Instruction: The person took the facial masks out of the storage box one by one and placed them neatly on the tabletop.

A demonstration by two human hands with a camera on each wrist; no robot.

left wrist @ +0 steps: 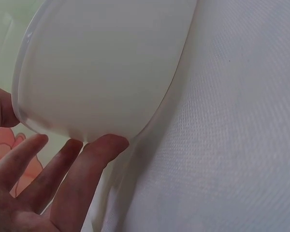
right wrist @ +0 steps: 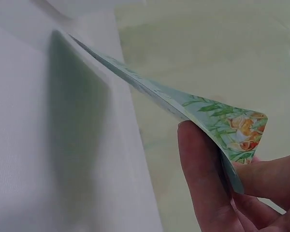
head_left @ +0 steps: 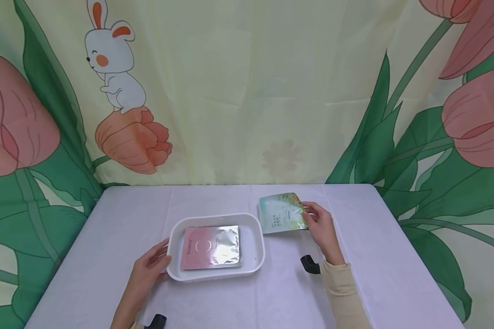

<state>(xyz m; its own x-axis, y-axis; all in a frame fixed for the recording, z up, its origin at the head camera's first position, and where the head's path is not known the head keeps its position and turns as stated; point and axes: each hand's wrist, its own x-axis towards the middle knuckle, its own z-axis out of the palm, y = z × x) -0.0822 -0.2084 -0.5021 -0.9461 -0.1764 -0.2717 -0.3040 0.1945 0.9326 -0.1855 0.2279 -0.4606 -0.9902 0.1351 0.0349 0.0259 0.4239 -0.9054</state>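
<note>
"What is the left hand (head_left: pixel 149 266) doing, low and left of centre in the frame?"
"Gripping the near end of the white tray (head_left: pixel 252 249), thumb at the rim, fingers bent against the outer wall."
"And in the tray?"
"A pink-and-silver packet (head_left: pixel 203 248), lying flat, in the lower middle of the frame."
"The right hand (head_left: pixel 322 228)?"
"Right of centre, nearly closed, pinching the right edge of a green packet (head_left: pixel 281 214) between thumb and fingers. That packet is tilted, just beside the tray's upper right corner."
"Does its far end touch the tabletop (head_left: pixel 280 288)?"
"I can't tell; the gripped end is raised, with a shadow below."
</note>
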